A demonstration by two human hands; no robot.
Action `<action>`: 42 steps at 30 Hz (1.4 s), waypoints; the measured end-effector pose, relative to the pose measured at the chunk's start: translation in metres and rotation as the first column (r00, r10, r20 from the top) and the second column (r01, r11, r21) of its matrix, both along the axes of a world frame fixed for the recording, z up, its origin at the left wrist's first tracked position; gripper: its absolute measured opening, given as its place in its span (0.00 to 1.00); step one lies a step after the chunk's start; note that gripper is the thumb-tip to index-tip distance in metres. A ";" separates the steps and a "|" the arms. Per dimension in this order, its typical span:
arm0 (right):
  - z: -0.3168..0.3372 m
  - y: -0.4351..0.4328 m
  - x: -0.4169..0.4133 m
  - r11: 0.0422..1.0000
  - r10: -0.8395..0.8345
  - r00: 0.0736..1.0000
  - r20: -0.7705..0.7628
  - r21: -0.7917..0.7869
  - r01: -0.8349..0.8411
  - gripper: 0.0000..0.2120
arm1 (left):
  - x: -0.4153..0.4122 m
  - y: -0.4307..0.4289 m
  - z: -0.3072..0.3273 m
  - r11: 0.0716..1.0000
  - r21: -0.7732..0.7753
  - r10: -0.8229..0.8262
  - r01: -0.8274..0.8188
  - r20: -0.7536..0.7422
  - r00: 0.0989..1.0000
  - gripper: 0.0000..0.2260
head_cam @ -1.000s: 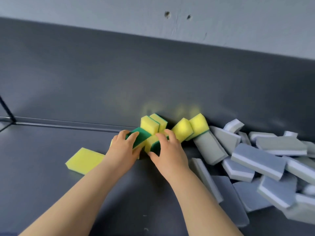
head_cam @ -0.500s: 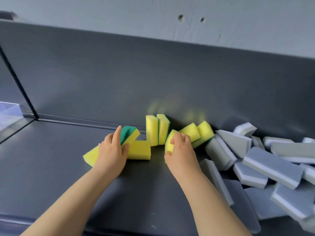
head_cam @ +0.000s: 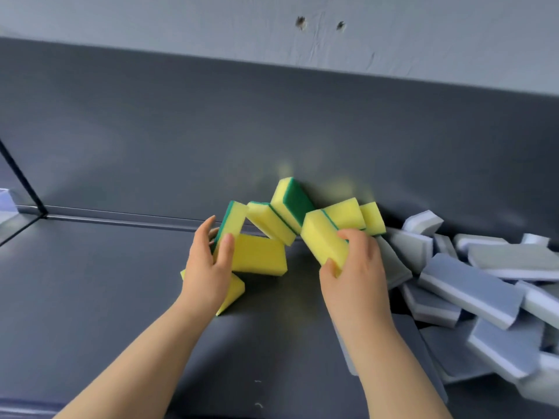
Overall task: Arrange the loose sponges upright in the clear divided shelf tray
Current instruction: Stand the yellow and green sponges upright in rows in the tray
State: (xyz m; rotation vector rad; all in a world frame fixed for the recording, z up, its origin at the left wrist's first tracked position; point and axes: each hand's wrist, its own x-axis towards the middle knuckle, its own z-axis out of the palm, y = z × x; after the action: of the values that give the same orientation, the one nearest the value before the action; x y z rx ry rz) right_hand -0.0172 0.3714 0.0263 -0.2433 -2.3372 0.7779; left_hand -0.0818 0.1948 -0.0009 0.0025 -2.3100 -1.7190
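The left hand grips an upright sponge at the middle of the dark shelf floor, thumb pressed on its yellow face and fingers curled round the green scouring side behind. Its long axis runs upward, tipped a little to the right. It touches a flat yellow sponge whose long axis lies left to right, and another yellow sponge pokes out nearer, under the wrist.

The right hand holds a slanted sponge, thumb at its near end and fingers curled over its top edge. Its long axis runs from far left to near right, with a yellow face towards the camera and a thin green layer along the far side. Both forearms reach in from the near edge, backs of the hands up.

Between the hands two leaning sponges tilt leftward against each other, the farther one showing its green face (whether it touches the dark back panel I cannot tell). Two more yellow sponges sit just beyond the right hand's fingers. To the right, grey sponges lie in a loose heap at all angles. A clear divider stands at the far left, well apart from the hands
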 end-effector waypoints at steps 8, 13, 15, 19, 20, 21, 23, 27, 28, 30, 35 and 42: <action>-0.005 -0.035 0.001 0.972 0.230 0.961 -0.153 0.000 -0.233 0.18 | 0.015 -0.013 0.015 0.991 0.051 -0.128 0.126 0.025 0.992 0.09; -0.004 -0.058 0.007 0.969 0.247 0.958 -0.144 0.027 -0.246 0.17 | 0.012 -0.030 0.019 0.963 0.035 -0.268 0.266 0.096 0.959 0.16; -0.002 -0.068 0.011 0.968 0.250 0.961 -0.119 0.030 -0.248 0.18 | 0.010 -0.041 0.021 0.967 -0.055 -0.243 0.249 0.101 0.965 0.20; 0.003 -0.091 0.024 0.972 0.218 0.975 -0.050 -0.075 -0.221 0.23 | 0.011 -0.072 0.030 0.966 -0.170 -0.192 0.196 0.041 0.981 0.14; 0.004 -0.097 0.027 0.973 0.208 0.977 -0.045 -0.093 -0.212 0.23 | 0.012 -0.082 0.031 0.967 -0.152 -0.199 0.202 0.033 0.979 0.15; 0.005 -0.103 0.030 0.973 0.202 0.979 -0.037 -0.110 -0.205 0.23 | 0.013 -0.093 0.032 0.969 -0.128 -0.212 0.213 0.021 0.977 0.16; 0.007 -0.118 0.035 0.974 0.194 0.981 -0.004 -0.121 -0.193 0.22 | 0.021 -0.115 0.036 0.963 -0.104 -0.253 0.250 -0.018 0.967 0.21; 0.004 -0.155 0.042 0.981 0.162 0.985 0.059 -0.115 -0.154 0.22 | 0.042 -0.159 0.039 0.928 -0.233 -0.320 0.291 -0.097 0.943 0.24; 0.002 -0.165 0.046 0.984 0.152 0.986 0.065 -0.107 -0.144 0.22 | 0.046 -0.171 0.037 0.919 -0.278 -0.323 0.281 -0.120 0.939 0.24; -0.002 -0.183 0.054 0.986 0.148 0.985 0.093 -0.094 -0.139 0.20 | 0.056 -0.192 0.033 0.898 -0.357 -0.325 0.256 -0.149 0.934 0.23; -0.012 -0.219 0.076 0.985 0.171 0.978 0.121 -0.055 -0.166 0.20 | 0.086 -0.231 0.023 0.870 -0.445 -0.335 0.213 -0.214 0.918 0.20; -0.019 -0.241 0.098 0.949 0.313 0.950 0.005 0.040 -0.313 0.19 | 0.134 -0.263 0.014 0.856 -0.515 -0.215 0.039 -0.287 0.933 0.21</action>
State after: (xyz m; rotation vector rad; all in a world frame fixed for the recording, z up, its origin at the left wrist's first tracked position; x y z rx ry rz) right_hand 0.0808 0.1305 0.0072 0.1512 -2.4192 0.8783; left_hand 0.0521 -0.0682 0.0128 -0.5167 -2.4505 -1.0060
